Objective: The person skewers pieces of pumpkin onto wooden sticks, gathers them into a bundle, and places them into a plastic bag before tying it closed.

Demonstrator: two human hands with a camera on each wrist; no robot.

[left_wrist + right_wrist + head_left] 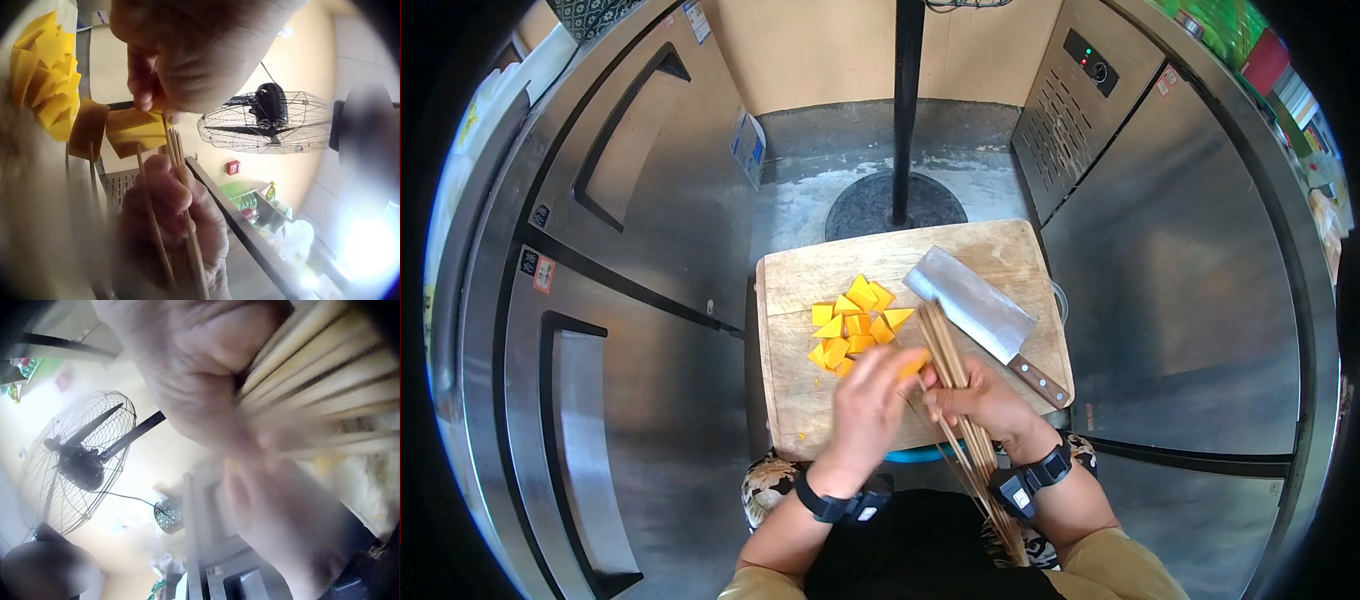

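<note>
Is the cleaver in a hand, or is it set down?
Set down: in the head view the cleaver lies on the cutting board, its handle untouched, while the right hand grips wooden sticks.

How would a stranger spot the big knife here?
Find the wooden board between the steel cabinets. On its right half lies the cleaver, its handle toward the near right corner. Unlike the orange chunks and thin sticks nearby, it has a broad metal blade.

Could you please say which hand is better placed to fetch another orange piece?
Probably the left hand: it is nearer the piled orange pieces, though pinching one, while the right hand grips the sticks.
</note>
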